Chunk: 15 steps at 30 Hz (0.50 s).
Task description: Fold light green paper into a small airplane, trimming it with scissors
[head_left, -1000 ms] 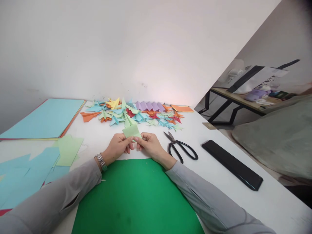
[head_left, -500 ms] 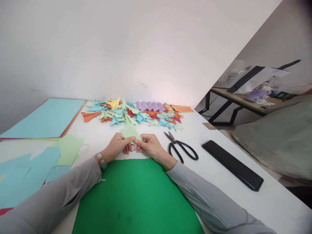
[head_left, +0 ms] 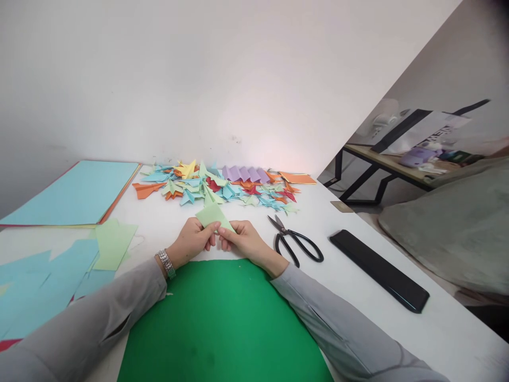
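Observation:
A small light green piece of paper (head_left: pixel 211 214) is held up over the white table, at the far edge of a large green sheet (head_left: pixel 222 313). My left hand (head_left: pixel 193 239) pinches its lower left side between thumb and fingers. From the right, my right hand (head_left: pixel 245 240) grips the lower right edge, its thumb close to the left thumb. The fingertips behind the paper are partly hidden. Beyond the paper lies a heap of small folded paper planes (head_left: pixel 191 183) in many colours.
Black-handled scissors (head_left: pixel 296 239) lie right of my hands, and a long black case (head_left: pixel 379 270) lies farther right. Large coloured sheets (head_left: pixel 75 191) are stacked at the left, with loose blue and green pieces (head_left: pixel 113 244) nearer. A purple pleated paper (head_left: pixel 245 173) stands by the wall.
The green paper has turned slightly in my fingers, and more of its right side shows. Both hands stay closed on it in nearly the same place.

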Motion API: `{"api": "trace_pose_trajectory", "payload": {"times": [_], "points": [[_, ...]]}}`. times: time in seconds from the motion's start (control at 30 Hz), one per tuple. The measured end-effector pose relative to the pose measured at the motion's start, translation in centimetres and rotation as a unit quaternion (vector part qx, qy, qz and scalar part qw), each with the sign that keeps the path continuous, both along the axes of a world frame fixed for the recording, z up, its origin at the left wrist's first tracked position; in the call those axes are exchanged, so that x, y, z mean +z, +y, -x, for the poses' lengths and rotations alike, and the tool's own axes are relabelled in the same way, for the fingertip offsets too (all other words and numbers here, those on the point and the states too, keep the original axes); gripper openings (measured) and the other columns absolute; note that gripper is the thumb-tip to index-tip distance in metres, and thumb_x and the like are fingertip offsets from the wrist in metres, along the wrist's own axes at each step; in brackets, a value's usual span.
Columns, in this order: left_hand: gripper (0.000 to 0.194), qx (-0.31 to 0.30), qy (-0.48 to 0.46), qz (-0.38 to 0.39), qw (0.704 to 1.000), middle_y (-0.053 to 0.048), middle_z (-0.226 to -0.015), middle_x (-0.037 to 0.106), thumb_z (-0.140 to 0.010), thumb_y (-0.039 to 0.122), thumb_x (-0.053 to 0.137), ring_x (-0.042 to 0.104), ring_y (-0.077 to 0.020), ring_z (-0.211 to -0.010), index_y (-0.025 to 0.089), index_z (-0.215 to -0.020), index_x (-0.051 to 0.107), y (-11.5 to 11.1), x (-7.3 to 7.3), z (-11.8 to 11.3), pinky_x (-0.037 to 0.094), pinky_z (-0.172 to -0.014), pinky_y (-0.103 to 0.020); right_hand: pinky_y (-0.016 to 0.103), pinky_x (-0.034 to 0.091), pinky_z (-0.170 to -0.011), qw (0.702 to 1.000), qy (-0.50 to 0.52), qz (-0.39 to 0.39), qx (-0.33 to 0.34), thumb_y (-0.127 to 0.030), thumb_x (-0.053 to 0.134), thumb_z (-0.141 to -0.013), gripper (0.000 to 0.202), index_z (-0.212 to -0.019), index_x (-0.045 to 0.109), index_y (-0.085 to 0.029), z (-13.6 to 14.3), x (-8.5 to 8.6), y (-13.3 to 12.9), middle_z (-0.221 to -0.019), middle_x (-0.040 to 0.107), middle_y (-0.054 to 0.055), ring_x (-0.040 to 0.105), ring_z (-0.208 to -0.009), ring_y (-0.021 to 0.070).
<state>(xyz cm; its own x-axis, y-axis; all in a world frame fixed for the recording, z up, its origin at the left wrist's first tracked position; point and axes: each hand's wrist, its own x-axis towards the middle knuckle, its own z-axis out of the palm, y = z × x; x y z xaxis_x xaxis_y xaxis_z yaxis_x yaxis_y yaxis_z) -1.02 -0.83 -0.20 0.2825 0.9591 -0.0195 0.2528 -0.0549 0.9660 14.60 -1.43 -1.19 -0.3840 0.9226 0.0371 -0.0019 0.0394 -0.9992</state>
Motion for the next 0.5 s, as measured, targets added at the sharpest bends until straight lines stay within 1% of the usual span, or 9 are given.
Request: {"api": "trace_pose_trajectory", "payload": {"times": [0.13,0.3,0.4,0.5], "points": [[0.043,0.034,-0.022,0.003,0.999,0.002,-0.033,0.046,-0.077,0.041,0.054,0.041,-0.0080,-0.033,0.016,-0.041,0.054,-0.01,-0.05,-0.09,0.034,-0.042,-0.022,0.023,0.039,-0.050,0.999,0.044,0.021,-0.004,-0.052,0.065,-0.070,0.038,-0.062,0.062,-0.015,0.01,-0.08,0.23,-0.052,0.061,0.000,0.052,-0.046,0.0093],[0.043,0.056,-0.052,0.004,0.997,0.001,-0.033,0.047,-0.076,0.041,0.055,0.042,-0.0083,-0.034,0.015,-0.042,0.054,0.06,0.00,-0.14,0.035,-0.043,-0.022,0.024,0.038,-0.049,0.998,0.057,0.039,-0.008,-0.051,0.065,-0.069,0.038,-0.063,0.063,-0.014,-0.03,-0.17,0.39,-0.051,0.062,0.001,0.052,-0.044,0.0098],[0.043,0.066,-0.073,0.010,0.995,0.001,-0.033,0.047,-0.076,0.042,0.055,0.041,-0.0080,-0.034,0.015,-0.042,0.054,0.07,0.04,-0.11,0.034,-0.042,-0.022,0.023,0.035,-0.046,0.997,0.064,0.047,-0.025,-0.047,0.066,-0.068,0.035,-0.057,0.062,-0.015,-0.12,-0.18,0.36,-0.045,0.059,0.000,0.048,-0.040,0.0090],[0.044,0.062,-0.079,0.016,0.995,0.001,-0.034,0.047,-0.076,0.043,0.056,0.041,-0.0079,-0.034,0.015,-0.042,0.054,0.09,0.00,-0.05,0.034,-0.042,-0.022,0.023,0.033,-0.044,0.996,0.067,0.046,-0.034,-0.044,0.066,-0.068,0.034,-0.053,0.060,-0.015,-0.18,-0.09,0.27,-0.042,0.056,0.000,0.045,-0.037,0.0084]]}}
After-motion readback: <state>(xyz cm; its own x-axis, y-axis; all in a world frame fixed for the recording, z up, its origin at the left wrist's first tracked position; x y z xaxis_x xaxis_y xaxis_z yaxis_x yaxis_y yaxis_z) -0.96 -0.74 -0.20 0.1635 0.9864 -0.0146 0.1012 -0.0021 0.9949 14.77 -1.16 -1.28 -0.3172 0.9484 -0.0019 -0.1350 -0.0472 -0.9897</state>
